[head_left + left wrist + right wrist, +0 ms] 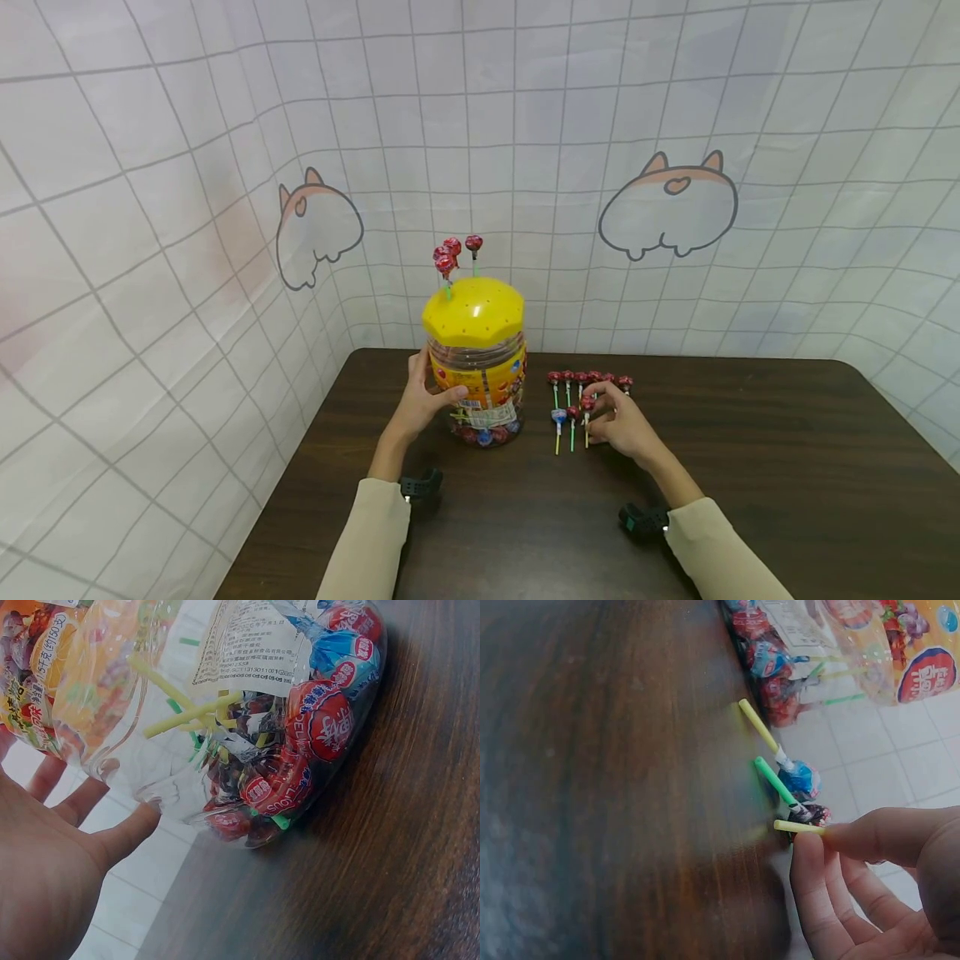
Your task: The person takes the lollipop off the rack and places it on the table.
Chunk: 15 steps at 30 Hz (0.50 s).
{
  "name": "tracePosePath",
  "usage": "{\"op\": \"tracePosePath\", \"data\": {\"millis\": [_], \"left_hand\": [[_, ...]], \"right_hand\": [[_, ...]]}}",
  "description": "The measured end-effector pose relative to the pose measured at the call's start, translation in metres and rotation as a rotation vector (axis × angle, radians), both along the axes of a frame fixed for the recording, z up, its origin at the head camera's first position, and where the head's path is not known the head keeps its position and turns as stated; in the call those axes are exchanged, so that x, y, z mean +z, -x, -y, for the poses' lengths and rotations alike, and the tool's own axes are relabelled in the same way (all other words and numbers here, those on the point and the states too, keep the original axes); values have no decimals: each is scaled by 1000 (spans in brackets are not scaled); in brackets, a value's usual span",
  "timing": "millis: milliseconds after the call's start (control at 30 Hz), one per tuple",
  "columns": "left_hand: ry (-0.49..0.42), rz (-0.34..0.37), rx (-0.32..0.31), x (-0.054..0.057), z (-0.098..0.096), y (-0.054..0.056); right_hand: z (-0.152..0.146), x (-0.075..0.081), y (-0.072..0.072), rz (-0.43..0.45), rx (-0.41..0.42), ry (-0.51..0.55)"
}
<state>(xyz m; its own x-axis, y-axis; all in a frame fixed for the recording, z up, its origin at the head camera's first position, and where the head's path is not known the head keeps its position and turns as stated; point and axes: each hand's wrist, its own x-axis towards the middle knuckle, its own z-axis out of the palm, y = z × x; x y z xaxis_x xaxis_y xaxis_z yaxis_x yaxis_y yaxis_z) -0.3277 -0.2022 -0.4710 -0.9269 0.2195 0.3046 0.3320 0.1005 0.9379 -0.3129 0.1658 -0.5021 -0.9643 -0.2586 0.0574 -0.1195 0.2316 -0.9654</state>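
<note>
A clear plastic jar (486,367) with a yellow lid (480,317) stands upright on the table, and wrapped lollipops (319,720) lie inside its base. My left hand (420,400) holds the jar's left side, its thumb across the front label and its other fingers partly hidden behind. Several red lollipops (445,264) stand upright in the lid, at its left and back. Right of the jar, my right hand (618,423) pinches a red lollipop (588,403) by its yellow stick (799,826) between thumb and forefinger, beside a green-stick lollipop (573,413) and a blue one (558,417).
Behind the right hand, a row of red lollipops (567,377) lies along the table, partly hidden by the fingers. The dark wooden table (525,517) backs onto a white grid-patterned curtain (555,208), which also hangs at both sides.
</note>
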Motion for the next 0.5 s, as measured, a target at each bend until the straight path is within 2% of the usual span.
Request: {"op": "tracePosePath", "data": {"millis": [200,500], "left_hand": [[5,-10,4,-1,0,1],[1,-16,-6,-1,0,1]], "right_hand": [[0,-3,0,-32,-11,-52],[0,0,-1,-55,-56,-195]]}}
